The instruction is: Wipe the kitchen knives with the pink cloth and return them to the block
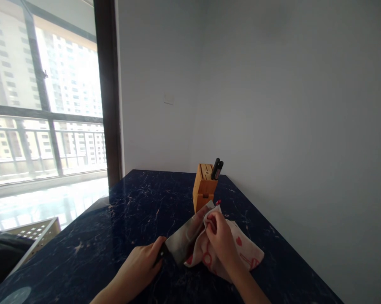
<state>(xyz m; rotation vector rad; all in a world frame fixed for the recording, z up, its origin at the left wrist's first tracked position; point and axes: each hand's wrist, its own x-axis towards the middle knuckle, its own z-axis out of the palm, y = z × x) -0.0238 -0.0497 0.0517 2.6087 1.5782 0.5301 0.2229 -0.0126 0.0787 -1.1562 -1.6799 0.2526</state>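
My left hand (144, 261) is wrapped round the black handle of a cleaver (183, 238), whose broad metal blade slants up and to the right above the table. In my right hand (221, 236) a white cloth with red prints (206, 253) is pinched, its folds lying against the blade's far end and right side. Part of the blade is hidden behind the cloth. Just beyond the blade's tip stands a wooden knife block (204, 185). Black-handled tools (217, 169) stick up from its right side.
Beneath everything is a dark blue marbled table (139, 207). Its right edge runs near a grey wall (288, 126). A chair (38, 232) with a perforated light frame and a dark item on it is at the left. Behind it is a large window (66, 84).
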